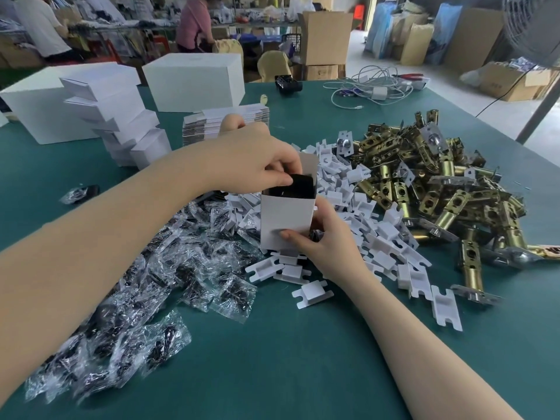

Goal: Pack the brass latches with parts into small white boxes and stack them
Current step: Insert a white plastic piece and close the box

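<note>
Head view: right hand point(327, 237) holds the light, crushable white box point(286, 221) by its walls; left hand point(260, 159) fingers pinch a dark part point(298, 184) at its mouth.

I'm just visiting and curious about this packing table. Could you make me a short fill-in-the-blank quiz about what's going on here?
1. The right hand holds the small white box upright, and the box's top is ____.
2. The left hand pushes a ____ coloured object into the box.
3. The pile of brass latches lies to the ____ of the box.
4. The table is covered in ____ cloth.

Missing words: open; black; right; green
</note>
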A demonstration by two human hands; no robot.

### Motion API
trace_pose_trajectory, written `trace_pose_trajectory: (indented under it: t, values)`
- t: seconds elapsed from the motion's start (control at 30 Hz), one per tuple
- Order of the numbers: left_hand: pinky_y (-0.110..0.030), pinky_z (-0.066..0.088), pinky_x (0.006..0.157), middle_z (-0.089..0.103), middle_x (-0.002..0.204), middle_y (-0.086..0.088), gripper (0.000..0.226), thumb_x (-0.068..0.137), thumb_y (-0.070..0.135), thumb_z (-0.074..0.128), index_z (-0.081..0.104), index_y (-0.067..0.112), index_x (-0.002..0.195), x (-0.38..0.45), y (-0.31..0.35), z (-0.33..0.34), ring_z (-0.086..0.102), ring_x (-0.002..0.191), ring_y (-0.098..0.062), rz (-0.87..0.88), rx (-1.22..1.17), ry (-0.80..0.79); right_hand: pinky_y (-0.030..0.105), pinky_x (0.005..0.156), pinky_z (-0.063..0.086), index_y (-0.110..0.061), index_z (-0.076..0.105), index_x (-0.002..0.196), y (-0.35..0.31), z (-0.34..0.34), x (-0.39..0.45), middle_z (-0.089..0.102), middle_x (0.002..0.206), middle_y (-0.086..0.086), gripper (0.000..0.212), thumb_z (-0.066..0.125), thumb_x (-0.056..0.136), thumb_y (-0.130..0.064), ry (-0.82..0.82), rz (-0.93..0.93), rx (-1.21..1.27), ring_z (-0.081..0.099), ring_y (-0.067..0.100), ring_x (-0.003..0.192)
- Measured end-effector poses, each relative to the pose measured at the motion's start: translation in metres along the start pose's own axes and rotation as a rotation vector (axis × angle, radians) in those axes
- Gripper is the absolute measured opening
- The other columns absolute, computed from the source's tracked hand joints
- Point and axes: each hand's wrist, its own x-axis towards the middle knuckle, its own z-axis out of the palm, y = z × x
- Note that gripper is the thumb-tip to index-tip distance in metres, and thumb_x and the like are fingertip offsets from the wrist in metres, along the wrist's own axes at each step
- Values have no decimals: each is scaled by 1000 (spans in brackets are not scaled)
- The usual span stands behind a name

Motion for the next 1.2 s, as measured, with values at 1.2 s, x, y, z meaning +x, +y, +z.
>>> trace_pose_trajectory:
  t: [1.2]
  values:
    - [-33,29,98,60,83,34,11,101,39,51,60,46,104,7,-17,5,55,92,7,-136,-208,-89,22,56,39,-58,48,110,-11,2,6,62,80,1,32,63,82,-64,108,105,38,49,5,66]
